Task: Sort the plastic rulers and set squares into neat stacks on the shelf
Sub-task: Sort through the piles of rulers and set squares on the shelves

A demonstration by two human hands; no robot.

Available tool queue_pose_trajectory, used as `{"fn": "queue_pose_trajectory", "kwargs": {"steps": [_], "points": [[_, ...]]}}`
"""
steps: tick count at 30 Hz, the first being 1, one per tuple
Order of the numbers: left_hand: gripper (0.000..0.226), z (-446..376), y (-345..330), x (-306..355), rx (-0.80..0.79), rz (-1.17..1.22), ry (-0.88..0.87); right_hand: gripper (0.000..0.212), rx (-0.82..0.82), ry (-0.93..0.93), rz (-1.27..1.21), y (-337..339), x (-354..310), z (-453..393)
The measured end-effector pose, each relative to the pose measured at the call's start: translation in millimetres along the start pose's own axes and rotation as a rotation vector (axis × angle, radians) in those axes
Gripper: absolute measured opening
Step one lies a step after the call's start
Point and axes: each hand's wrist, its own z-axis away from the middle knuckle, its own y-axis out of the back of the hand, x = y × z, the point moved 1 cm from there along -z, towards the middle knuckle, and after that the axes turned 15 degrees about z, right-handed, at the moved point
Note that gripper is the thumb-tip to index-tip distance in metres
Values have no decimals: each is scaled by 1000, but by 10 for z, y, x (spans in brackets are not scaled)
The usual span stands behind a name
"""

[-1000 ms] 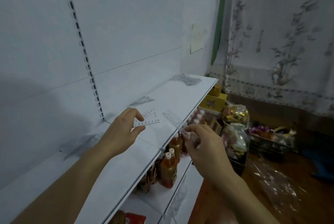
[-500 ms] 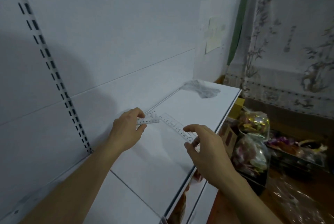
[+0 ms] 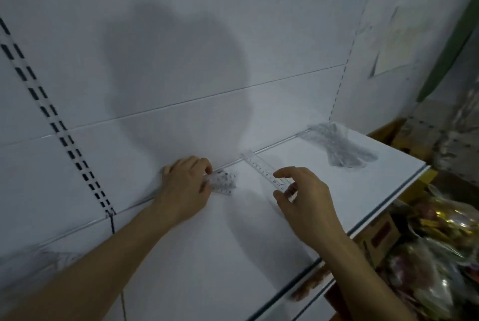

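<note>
On the white shelf (image 3: 207, 256), near the back wall, my left hand (image 3: 185, 188) grips a small stack of clear plastic rulers or set squares (image 3: 223, 182). A long clear ruler (image 3: 264, 171) lies diagonally on the shelf, its far end close to the back wall. My right hand (image 3: 303, 196) pinches this ruler's near end between thumb and fingers. The two hands are a short distance apart.
A crumpled clear plastic bag (image 3: 339, 147) lies at the far right of the shelf. Another clear wrapper (image 3: 49, 258) sits at the left. Packaged goods in shiny wrap (image 3: 440, 256) and cardboard boxes (image 3: 381, 232) fill the space below right. A slotted upright (image 3: 59, 134) runs down the back wall.
My view has swung left and closer to the shelf. My left hand has brought its clear pieces down toward the back of the shelf; my right hand now pinches the long ruler's near end.
</note>
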Motion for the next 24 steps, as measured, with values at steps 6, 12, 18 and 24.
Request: {"fn": "queue_pose_trajectory", "kwargs": {"steps": [6, 12, 18, 24], "points": [[20, -316, -425, 526, 47, 22, -3, 31, -38, -30, -21, 89, 679, -473], [23, -742, -1124, 1211, -27, 95, -24, 25, 28, -108, 81, 321, 1509, -876], [32, -1071, -1585, 1378, -85, 79, 69, 18, 39, -134, 91, 407, 1959, -1312], [30, -1105, -1702, 1340, -13, 34, 71, 20, -17, -105, 107, 301, 2128, -1544]]}}
